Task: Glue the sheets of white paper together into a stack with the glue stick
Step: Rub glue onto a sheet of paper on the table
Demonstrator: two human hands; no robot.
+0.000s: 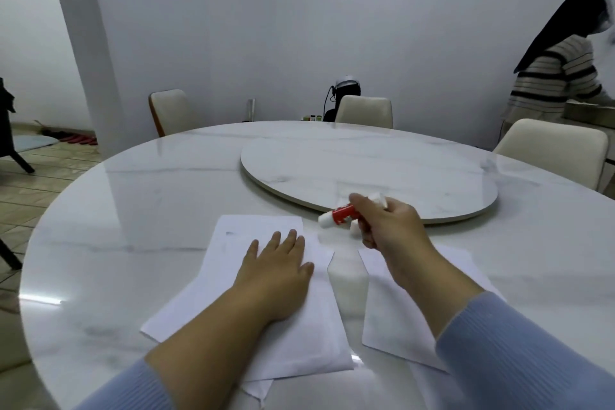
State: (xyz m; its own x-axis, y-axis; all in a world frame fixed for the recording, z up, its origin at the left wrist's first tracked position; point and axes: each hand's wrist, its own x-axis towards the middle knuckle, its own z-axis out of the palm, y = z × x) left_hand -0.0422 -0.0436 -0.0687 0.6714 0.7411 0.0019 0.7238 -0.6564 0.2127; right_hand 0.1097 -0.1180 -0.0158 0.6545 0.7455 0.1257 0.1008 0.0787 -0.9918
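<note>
White paper stack (pixel 293 336) lies near-left on the marble desk (pixel 133 210), pinned flat by the open left hand (pixel 279 263); the right hand (pixel 389 226) grips the glue stick (pixel 339 215) above bare desk; bring it over the top sheet, stroking edges first, left palm clear.

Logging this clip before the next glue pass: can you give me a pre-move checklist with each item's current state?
1. Left hand flat on the left paper stack, pinning it: ok.
2. Glue stick gripped in the right hand: ok.
3. Glue stick cap off: cannot tell, the tip is blurred.
4. Stack edges aligned: not ok, lower sheets stick out at the near edge.
5. Next sheet within reach under the right forearm: ok.
</note>
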